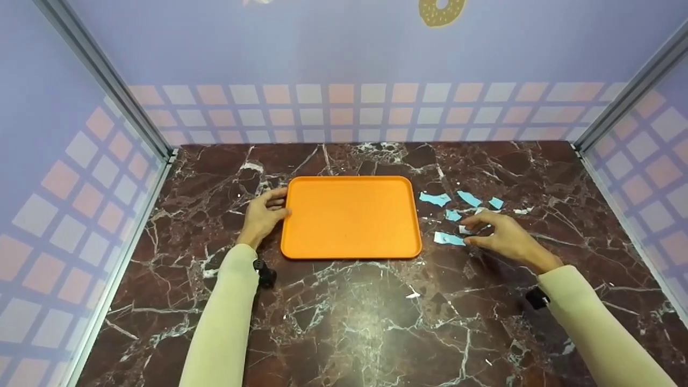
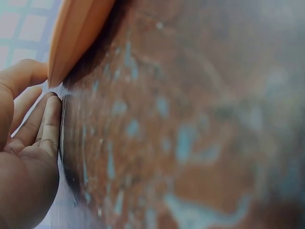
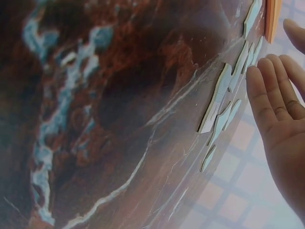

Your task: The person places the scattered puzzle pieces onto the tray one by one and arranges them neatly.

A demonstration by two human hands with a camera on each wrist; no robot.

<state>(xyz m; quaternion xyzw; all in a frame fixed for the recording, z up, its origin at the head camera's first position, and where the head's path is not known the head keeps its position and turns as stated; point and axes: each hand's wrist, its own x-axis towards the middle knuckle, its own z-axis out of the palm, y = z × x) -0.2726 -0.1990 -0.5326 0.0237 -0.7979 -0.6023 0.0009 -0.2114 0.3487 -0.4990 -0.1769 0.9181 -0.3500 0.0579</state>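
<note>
An orange rectangular tray lies flat on the marbled table. At its left rim is my left hand, thumb and fingertip against the edge. The left wrist view shows the thumb touching the tray's side, the other fingers loosely extended beside it. To the tray's right lie several flat, light blue pieces with irregular edges, among them a long piece and a small one. Over them hovers my right hand, thumb and fingers apart. A whitish piece shows between its fingertips, apparently on the table; nothing is gripped.
Dark red marble tabletop with white veins extends around the tray. Lilac panels with pink and white squares wall in the back and both sides. A small white scrap or mark shows in front of the tray.
</note>
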